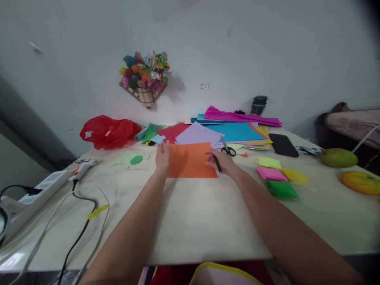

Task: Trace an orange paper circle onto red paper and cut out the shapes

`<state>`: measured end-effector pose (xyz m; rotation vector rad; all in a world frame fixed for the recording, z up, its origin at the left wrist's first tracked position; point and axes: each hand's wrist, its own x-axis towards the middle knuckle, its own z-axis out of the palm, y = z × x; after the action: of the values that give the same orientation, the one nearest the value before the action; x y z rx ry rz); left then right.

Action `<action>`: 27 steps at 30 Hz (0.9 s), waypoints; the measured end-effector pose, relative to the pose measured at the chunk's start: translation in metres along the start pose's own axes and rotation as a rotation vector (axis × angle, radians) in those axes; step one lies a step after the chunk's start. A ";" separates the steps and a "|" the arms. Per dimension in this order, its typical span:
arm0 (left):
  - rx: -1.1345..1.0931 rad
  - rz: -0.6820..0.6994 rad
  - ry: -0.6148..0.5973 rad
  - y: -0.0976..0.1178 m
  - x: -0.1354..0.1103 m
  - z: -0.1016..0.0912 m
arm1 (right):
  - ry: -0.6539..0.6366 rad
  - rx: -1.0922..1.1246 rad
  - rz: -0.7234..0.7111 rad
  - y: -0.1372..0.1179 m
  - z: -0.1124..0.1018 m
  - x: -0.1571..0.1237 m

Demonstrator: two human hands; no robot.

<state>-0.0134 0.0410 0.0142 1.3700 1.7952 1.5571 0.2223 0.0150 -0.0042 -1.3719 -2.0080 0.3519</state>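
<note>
The pale table [196, 221] faces a wall [190, 47] with flowers [145, 75]; the right hand [225, 161] pinches a pen [217, 164], the left hand [162, 159] (fingers straight, unclenched) touches paper [190, 160].

- front sheet [190, 162]: plain orange
- pen [217, 164]: black
- scissors [227, 150]: black handles
- plastic bag [108, 132]: red
- rear sheets: lilac one [196, 135], blue one [242, 132], both plain
- folded sheet [237, 116]: magenta
- packets [272, 174]: pale yellow, pink, yellow, green
- oval cutout [136, 160]: green
- phone [283, 145]: black
- fruits: one green [338, 157], one yellow-orange [360, 183]
- wall flowers [145, 73]: multicoloured
- power strip [44, 190]: white
- cable tag [98, 211]: yellow
- tabletop [202, 221]: off-white
</note>
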 end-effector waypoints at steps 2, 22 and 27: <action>-0.112 -0.075 0.080 -0.004 0.006 -0.005 | -0.061 -0.004 0.002 -0.001 -0.004 0.001; 0.379 0.368 -0.314 0.004 -0.042 0.017 | -0.282 0.031 0.137 0.000 -0.008 0.000; 0.601 0.532 -0.531 0.014 -0.064 0.025 | -0.255 0.051 0.092 0.000 -0.004 -0.002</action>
<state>0.0407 -0.0012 0.0010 2.4208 1.6809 0.7088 0.2250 0.0127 -0.0015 -1.4500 -2.1263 0.6438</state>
